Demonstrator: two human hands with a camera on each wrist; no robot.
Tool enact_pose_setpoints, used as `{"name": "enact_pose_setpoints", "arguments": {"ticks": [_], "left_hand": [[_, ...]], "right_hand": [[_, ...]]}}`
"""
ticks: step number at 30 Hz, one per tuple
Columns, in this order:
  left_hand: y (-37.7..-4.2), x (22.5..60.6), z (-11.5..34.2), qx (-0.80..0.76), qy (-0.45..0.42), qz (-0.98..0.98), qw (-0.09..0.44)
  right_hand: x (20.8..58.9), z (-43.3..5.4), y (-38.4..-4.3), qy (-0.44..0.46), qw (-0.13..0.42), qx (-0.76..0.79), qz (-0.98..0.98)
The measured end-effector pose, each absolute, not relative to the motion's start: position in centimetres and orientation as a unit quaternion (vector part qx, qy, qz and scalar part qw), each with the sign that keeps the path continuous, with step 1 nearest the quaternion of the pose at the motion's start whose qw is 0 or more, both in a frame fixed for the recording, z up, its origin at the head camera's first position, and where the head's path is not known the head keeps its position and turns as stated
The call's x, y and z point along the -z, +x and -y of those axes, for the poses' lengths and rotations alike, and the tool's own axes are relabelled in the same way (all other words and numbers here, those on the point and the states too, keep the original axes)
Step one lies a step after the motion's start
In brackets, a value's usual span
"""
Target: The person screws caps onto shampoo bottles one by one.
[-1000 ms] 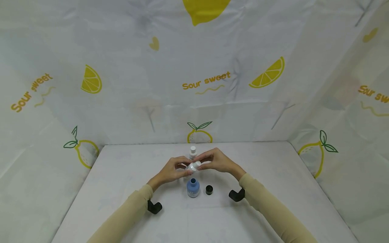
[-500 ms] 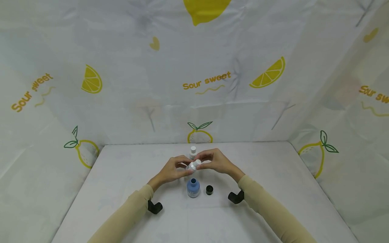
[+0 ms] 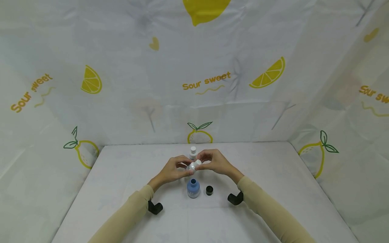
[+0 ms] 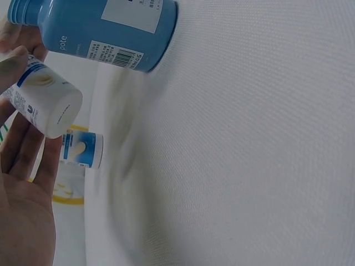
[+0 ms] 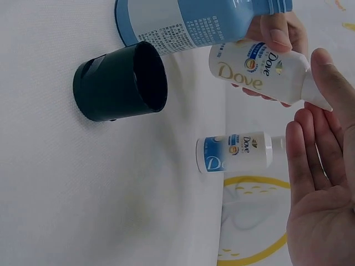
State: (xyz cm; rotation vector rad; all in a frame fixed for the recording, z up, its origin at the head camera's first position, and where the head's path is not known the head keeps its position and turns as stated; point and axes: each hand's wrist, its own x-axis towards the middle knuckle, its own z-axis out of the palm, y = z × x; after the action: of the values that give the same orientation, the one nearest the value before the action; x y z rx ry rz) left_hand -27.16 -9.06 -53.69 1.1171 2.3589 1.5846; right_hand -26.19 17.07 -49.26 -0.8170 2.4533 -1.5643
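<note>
My left hand [image 3: 173, 171] holds a small white Dove bottle [image 5: 260, 69] by its body, between thumb and fingers. The bottle is tilted, its white cap [image 3: 198, 162] leaning up to the right and its base showing in the left wrist view. On that cap, the thumb and fingertips of my right hand [image 3: 217, 162] pinch from the right side. Just in front of both hands stands an uncapped blue bottle [image 3: 193, 189], its mouth facing up. A black cap [image 3: 209, 190] sits on the table to the blue bottle's right, hollow side up.
Behind the hands stands a second white Dove bottle [image 3: 193, 153] with a blue lower label and its cap on. The white-covered table [image 3: 121, 175] ends at a lemon-printed sheet [image 3: 170, 118] along the back. A black wrist mount [image 3: 235, 198] sticks out under the right sleeve.
My right hand has shifted very slightly left and down, still pinching the white cap. The left hand keeps its hold on the tilted bottle; the things on the table stay put.
</note>
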Motion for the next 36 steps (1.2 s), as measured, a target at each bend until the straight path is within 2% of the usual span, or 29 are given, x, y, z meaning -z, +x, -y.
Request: {"name": "enact_pose_setpoints", "arguments": {"ticks": [15, 36], "left_hand": [[-27.25, 53.89, 8.79, -0.516, 0.358, -0.778, 0.022], [-27.29, 53.99, 8.45, -0.527, 0.35, -0.773, 0.041]], "right_hand": [[49.5, -16.63, -25.79, -0.227, 0.038, 0.518, -0.824], [49.45, -16.85, -26.0, -0.239, 0.03, 0.508, -0.827]]}}
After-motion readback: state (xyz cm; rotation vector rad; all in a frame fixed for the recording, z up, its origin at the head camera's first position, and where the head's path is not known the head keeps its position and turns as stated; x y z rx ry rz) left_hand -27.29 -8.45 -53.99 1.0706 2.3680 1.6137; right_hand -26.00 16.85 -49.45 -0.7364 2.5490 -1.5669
